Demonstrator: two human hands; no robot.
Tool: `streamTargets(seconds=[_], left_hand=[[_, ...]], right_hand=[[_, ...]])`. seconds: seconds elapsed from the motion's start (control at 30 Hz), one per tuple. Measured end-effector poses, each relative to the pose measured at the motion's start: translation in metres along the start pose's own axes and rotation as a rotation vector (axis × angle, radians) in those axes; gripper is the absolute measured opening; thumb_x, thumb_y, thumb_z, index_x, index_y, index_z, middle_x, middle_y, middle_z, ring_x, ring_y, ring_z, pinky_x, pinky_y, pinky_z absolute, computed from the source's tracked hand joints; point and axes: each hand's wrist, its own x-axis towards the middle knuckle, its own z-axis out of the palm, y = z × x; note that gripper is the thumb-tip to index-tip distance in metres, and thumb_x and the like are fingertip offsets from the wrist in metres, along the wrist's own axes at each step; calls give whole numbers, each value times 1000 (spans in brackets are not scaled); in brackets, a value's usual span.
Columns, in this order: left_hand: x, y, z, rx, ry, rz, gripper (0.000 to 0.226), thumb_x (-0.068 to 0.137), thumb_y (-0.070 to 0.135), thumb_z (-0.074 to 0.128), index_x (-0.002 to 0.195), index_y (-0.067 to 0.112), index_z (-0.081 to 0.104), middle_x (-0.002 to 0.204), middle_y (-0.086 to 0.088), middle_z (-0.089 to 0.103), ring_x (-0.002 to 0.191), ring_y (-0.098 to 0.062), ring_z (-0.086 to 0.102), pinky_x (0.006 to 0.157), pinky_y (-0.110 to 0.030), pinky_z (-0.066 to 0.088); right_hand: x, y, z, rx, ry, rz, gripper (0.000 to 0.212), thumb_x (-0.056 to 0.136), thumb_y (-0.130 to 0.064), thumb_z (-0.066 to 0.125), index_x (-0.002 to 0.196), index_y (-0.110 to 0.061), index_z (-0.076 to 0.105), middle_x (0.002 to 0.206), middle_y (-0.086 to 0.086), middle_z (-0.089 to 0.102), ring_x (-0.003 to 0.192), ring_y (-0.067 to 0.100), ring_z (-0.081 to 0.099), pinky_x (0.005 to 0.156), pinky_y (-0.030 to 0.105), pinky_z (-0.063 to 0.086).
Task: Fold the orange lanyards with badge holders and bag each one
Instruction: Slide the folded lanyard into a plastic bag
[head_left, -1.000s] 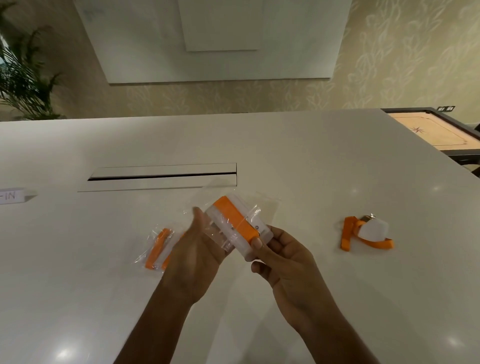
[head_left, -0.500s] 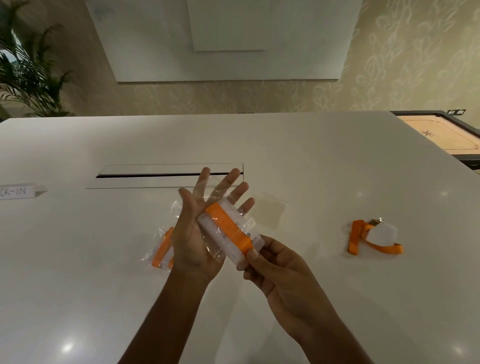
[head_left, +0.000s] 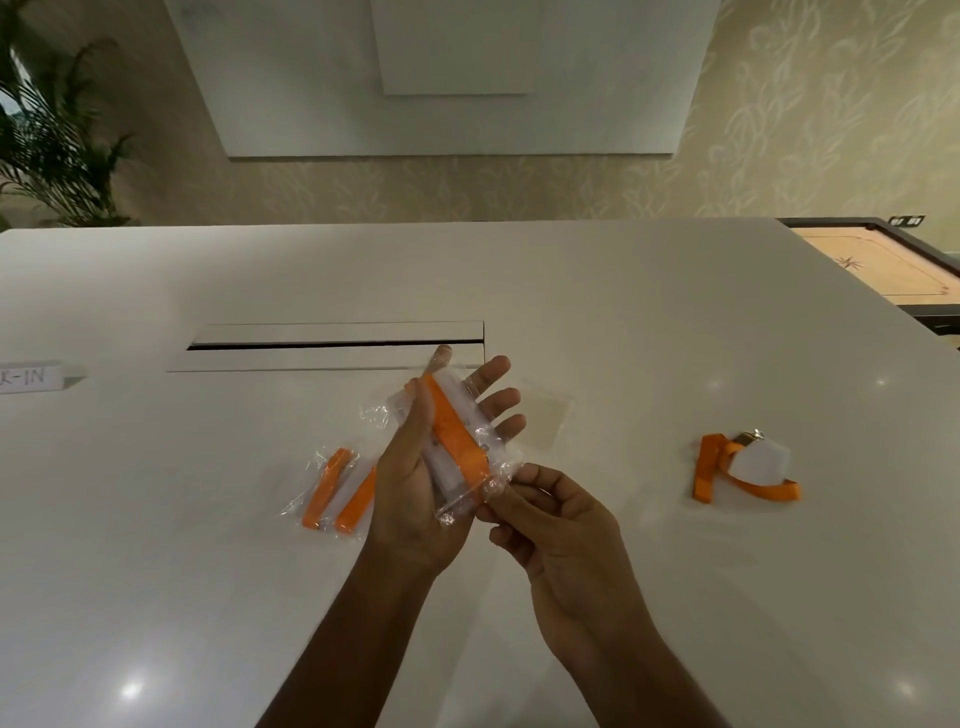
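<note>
A folded orange lanyard with its badge holder sits inside a clear plastic bag (head_left: 457, 447), held above the white table (head_left: 623, 322). My left hand (head_left: 415, 488) supports the bag from behind, thumb across its front and fingers stretched out past it. My right hand (head_left: 550, 525) pinches the bag's lower open end. A bagged lanyard (head_left: 332, 488) lies on the table just left of my left hand. An unbagged orange lanyard with a white badge holder (head_left: 748, 467) lies loose at the right. An empty clear bag (head_left: 540, 415) lies flat behind my fingers.
A long cable slot with a metal lid (head_left: 337, 343) runs across the table beyond my hands. A white label (head_left: 28, 376) sits at the left edge. A carrom board (head_left: 883, 265) stands past the table's right corner, and a plant (head_left: 57, 145) at the far left.
My left hand has turned the bag more upright and laid its thumb over the front. My right hand has slid down to the bag's lower end and now pinches the plastic.
</note>
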Motion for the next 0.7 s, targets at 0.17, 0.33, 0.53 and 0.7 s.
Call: streamTargets(seconds=[0.17,0.33,0.53,0.7], left_hand=[[2,-3,-4,-1,-21,8,112,47,61,96,141,27,45,127,-8,74,104,-27,75,89,-45,62],[-3,-11,-5,52,22,51,115,66,59,87,157,18,30,131,-9,72,112,-28,73,94,-42,61],[-3,-16,-8,138,50,48,109,64,65,85,152,23,37,135,-7,70,125,-34,67,101,-46,57],[4,-23,-27,234,71,59,88,72,70,78,144,32,45,140,4,67,131,-27,63,96,-44,59]], right_hand=[[0,1,1,-13,29,-18,38,55,-39,92,87,-20,86,96,17,84,81,30,83,66,28,65],[1,3,0,-24,68,-29,47,52,-46,88,90,-19,87,90,12,83,72,24,79,63,26,62],[4,6,3,-81,113,-29,47,51,-54,84,90,-28,88,77,3,79,64,15,69,63,23,60],[12,8,3,-116,147,-4,22,71,-52,75,87,-42,86,94,-8,84,96,20,78,78,31,65]])
